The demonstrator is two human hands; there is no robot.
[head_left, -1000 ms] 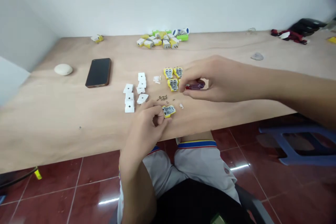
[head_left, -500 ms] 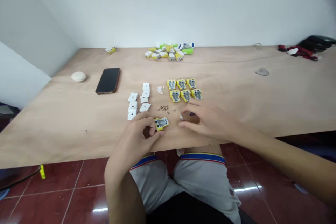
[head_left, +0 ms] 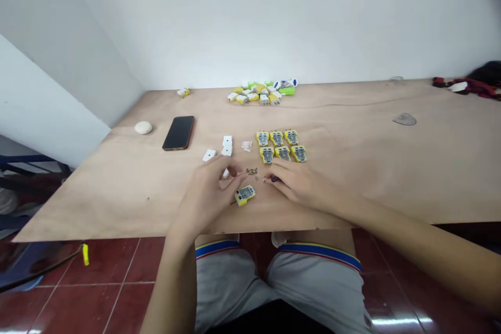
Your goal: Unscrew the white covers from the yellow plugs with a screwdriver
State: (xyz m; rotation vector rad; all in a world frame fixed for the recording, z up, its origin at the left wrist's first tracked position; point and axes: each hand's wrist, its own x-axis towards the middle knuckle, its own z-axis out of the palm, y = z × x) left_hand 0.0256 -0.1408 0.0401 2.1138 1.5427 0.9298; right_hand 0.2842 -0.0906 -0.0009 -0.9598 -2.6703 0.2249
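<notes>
My left hand (head_left: pixel 209 188) is curled, thumb and forefinger tips brought together beside a small pile of brass screws (head_left: pixel 251 171); whatever is between them is too small to make out. Just below those fingers lies a yellow and grey plug half (head_left: pixel 245 195), inner side up. My right hand (head_left: pixel 301 182) pinches a small metal piece (head_left: pixel 265 180) to the right of the screws. Something dark and purplish (head_left: pixel 275 179) shows among its fingers. Behind that hand, several similar yellow plug halves (head_left: pixel 276 139) stand in two rows. White plug covers (head_left: pixel 227 145) lie beyond my left hand, some hidden by it.
Small white parts (head_left: pixel 246 145) sit between the covers and the rows. A phone (head_left: pixel 179 133) and a white egg-shaped object (head_left: pixel 143 127) are at the left. Along the wall is a heap of plugs (head_left: pixel 256 94). A grey flat piece (head_left: pixel 405 119) lies at the right.
My left hand has left the plug half, which now lies turned on the table, and moved up to the screws. My right fingers have closed on the small metal piece. The view has shifted.
</notes>
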